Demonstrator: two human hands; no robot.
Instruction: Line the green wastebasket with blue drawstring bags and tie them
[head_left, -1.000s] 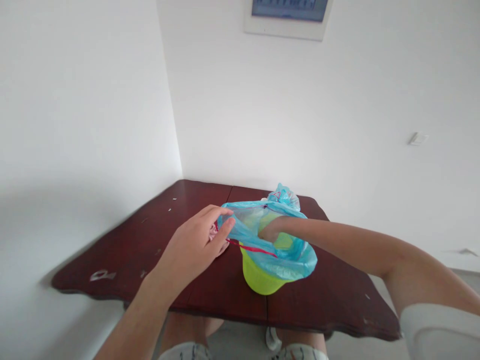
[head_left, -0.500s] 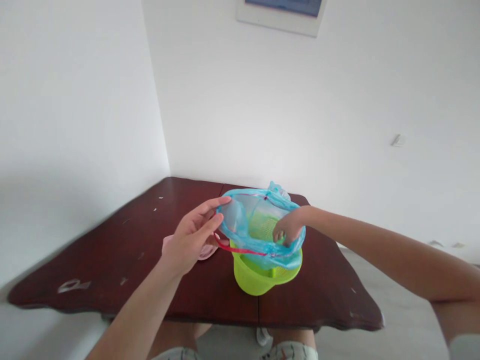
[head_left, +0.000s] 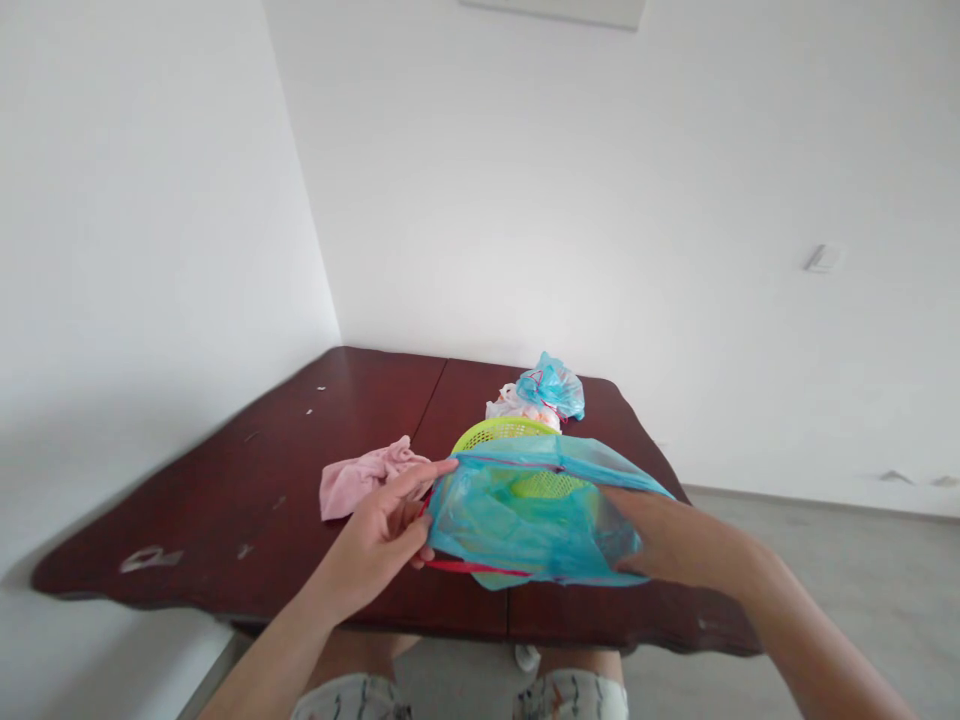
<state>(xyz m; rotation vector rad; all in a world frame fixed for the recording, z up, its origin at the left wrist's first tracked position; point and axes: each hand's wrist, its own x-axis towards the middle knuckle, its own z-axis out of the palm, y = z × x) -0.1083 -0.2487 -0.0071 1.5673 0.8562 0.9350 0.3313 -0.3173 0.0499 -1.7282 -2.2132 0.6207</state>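
One open blue bag (head_left: 517,530) is stretched out above the near half of the dark red counter (head_left: 300,470), and a second, bunched blue bag (head_left: 553,388) sits at the far side, making two of that colour. There is one white plastic bag (head_left: 517,405), crumpled just beside the bunched one; one yellow-green basket (head_left: 499,428), its perforated rim showing behind the open bag; and one pink cloth (head_left: 367,475), lying in folds left of the basket. More of the green mesh shows within the blue outline, but whether the basket is inside the bag or only behind it I cannot tell. Two white scraps (head_left: 321,388) lie toward the far left of the counter, and one pale torn patch (head_left: 150,558) marks its near left corner. The two hands are well apart, at opposite ends of the open bag. The left hand (head_left: 382,530) is partly curled, forefinger extended along the upper edge and thumb below, clamped on the left end of the film; a red drawstring (head_left: 480,568) runs from beside its fingers along the lower edge. The right hand (head_left: 675,540) reaches into the right end, fingers partly hidden by the film, so its grip cannot be told.
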